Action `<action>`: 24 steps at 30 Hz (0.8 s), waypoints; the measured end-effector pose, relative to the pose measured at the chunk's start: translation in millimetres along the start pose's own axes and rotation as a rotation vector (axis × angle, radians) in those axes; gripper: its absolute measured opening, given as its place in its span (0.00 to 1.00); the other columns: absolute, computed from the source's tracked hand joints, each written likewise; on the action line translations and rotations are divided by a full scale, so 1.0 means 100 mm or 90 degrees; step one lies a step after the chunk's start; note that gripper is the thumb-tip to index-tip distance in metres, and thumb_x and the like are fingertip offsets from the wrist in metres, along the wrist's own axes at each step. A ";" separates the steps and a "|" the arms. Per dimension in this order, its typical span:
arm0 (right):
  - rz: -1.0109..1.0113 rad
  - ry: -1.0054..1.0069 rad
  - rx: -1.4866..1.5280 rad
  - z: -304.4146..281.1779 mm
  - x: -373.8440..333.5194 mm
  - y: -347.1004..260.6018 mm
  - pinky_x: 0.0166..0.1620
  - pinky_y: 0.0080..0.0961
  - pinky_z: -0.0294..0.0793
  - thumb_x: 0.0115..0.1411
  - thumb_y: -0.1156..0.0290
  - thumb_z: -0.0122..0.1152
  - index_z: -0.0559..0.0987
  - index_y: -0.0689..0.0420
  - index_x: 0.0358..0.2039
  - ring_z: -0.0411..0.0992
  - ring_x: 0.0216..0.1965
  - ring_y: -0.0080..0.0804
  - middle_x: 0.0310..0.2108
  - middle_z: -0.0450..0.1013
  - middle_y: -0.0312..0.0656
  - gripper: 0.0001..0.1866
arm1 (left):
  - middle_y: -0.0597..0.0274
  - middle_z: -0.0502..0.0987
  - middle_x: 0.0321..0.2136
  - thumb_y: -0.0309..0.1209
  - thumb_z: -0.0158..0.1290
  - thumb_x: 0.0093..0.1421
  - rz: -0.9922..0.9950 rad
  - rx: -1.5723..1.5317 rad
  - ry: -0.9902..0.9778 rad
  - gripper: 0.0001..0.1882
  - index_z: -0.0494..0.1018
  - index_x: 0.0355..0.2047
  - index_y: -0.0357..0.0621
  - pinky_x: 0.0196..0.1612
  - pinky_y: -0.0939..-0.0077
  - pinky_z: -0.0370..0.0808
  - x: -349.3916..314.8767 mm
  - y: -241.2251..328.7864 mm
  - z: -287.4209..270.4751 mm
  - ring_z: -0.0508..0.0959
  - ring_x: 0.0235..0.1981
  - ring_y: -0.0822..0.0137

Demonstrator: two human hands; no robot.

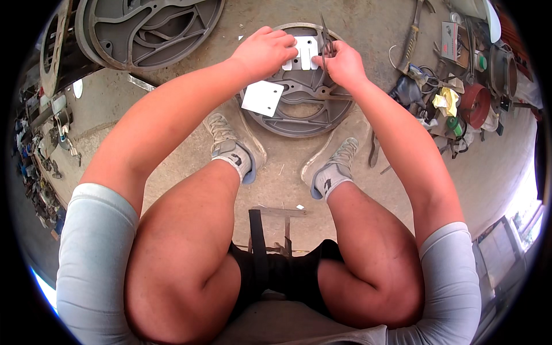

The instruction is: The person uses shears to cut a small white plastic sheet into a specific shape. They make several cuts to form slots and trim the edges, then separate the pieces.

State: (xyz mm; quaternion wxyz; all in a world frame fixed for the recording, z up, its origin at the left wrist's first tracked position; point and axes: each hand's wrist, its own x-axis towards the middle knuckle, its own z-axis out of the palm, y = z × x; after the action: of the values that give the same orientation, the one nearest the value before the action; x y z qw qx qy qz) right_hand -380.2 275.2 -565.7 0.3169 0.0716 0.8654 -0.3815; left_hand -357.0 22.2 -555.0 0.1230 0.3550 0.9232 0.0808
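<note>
A round grey metal casting (299, 127) with curved ribs lies on the floor between my feet. Over its far part is a white slotted sheet (305, 48) with small dark holes. My left hand (268, 53) is closed on the left side of this sheet, its fingertips at the edge. In my right hand (343, 64) is a pair of dark scissors (325, 39), blades pointing away from me; that thumb reaches the sheet's right edge. A second white sheet (260, 99), squarish with two holes, rests on the near left of the casting.
Larger round castings (150, 29) stand at the far left. Along the right lie a red round part (475, 107), a crumpled yellow cloth (446, 102) and a long-handled tool (411, 40). Assorted parts (62, 129) line the left side. My shoes (333, 167) flank the casting.
</note>
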 end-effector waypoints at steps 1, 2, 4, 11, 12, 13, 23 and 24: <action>0.000 0.000 0.003 0.00 0.01 0.01 0.40 0.30 0.81 0.56 0.62 0.83 0.83 0.61 0.43 0.81 0.33 0.28 0.34 0.84 0.40 0.21 | 0.71 0.80 0.57 0.33 0.63 0.62 0.002 0.000 -0.002 0.16 0.81 0.51 0.57 0.64 0.64 0.71 0.01 0.00 -0.01 0.77 0.60 0.66; 0.002 -0.002 0.001 0.00 0.01 0.03 0.40 0.30 0.81 0.56 0.62 0.83 0.83 0.61 0.43 0.81 0.33 0.29 0.34 0.84 0.40 0.21 | 0.71 0.80 0.57 0.32 0.64 0.62 0.003 -0.003 -0.002 0.16 0.82 0.51 0.57 0.64 0.64 0.71 0.01 0.00 -0.01 0.77 0.60 0.66; 0.005 -0.005 -0.004 0.00 0.01 0.02 0.40 0.31 0.81 0.56 0.61 0.83 0.83 0.61 0.43 0.81 0.33 0.29 0.34 0.84 0.40 0.22 | 0.71 0.80 0.57 0.32 0.64 0.61 0.002 -0.009 -0.003 0.16 0.82 0.51 0.57 0.63 0.64 0.71 0.01 -0.01 -0.01 0.77 0.60 0.66; -0.005 -0.001 -0.036 -0.01 0.00 -0.01 0.41 0.31 0.81 0.56 0.60 0.83 0.83 0.61 0.43 0.82 0.35 0.30 0.35 0.84 0.41 0.22 | 0.70 0.80 0.58 0.32 0.64 0.61 -0.008 -0.015 -0.004 0.15 0.83 0.49 0.56 0.62 0.63 0.72 0.01 0.00 -0.02 0.77 0.60 0.65; -0.004 0.001 -0.032 -0.01 0.01 -0.01 0.41 0.31 0.81 0.56 0.60 0.83 0.83 0.61 0.43 0.82 0.35 0.30 0.35 0.84 0.41 0.22 | 0.70 0.80 0.58 0.31 0.64 0.61 -0.009 -0.015 -0.002 0.15 0.83 0.49 0.56 0.62 0.63 0.72 0.01 0.00 -0.01 0.77 0.60 0.65; -0.004 0.002 -0.029 -0.01 0.01 0.00 0.42 0.31 0.81 0.55 0.60 0.83 0.83 0.61 0.43 0.82 0.35 0.30 0.36 0.85 0.42 0.23 | 0.70 0.80 0.58 0.31 0.64 0.61 -0.011 -0.015 0.000 0.15 0.83 0.49 0.56 0.62 0.63 0.72 0.01 0.00 -0.01 0.77 0.60 0.65; 0.007 -0.104 0.168 -0.15 0.04 0.16 0.38 0.28 0.79 0.57 0.65 0.80 0.82 0.63 0.47 0.78 0.32 0.25 0.34 0.82 0.38 0.22 | 0.62 0.77 0.60 0.30 0.69 0.57 -0.094 -0.240 0.087 0.24 0.78 0.55 0.50 0.64 0.57 0.71 -0.06 0.09 -0.14 0.75 0.62 0.55; 0.005 -0.131 0.185 -0.29 -0.01 0.18 0.37 0.27 0.78 0.57 0.66 0.80 0.82 0.63 0.48 0.78 0.32 0.25 0.34 0.81 0.39 0.22 | 0.61 0.77 0.59 0.30 0.70 0.57 -0.108 -0.255 0.119 0.25 0.77 0.55 0.49 0.65 0.57 0.71 -0.11 0.14 -0.22 0.75 0.62 0.53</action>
State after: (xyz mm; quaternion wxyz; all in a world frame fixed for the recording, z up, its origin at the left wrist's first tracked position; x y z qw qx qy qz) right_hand -386.7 308.8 -561.2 0.3916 0.0808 0.7640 -0.5064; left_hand -345.9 23.9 -529.0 0.1114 0.2359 0.9227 0.2839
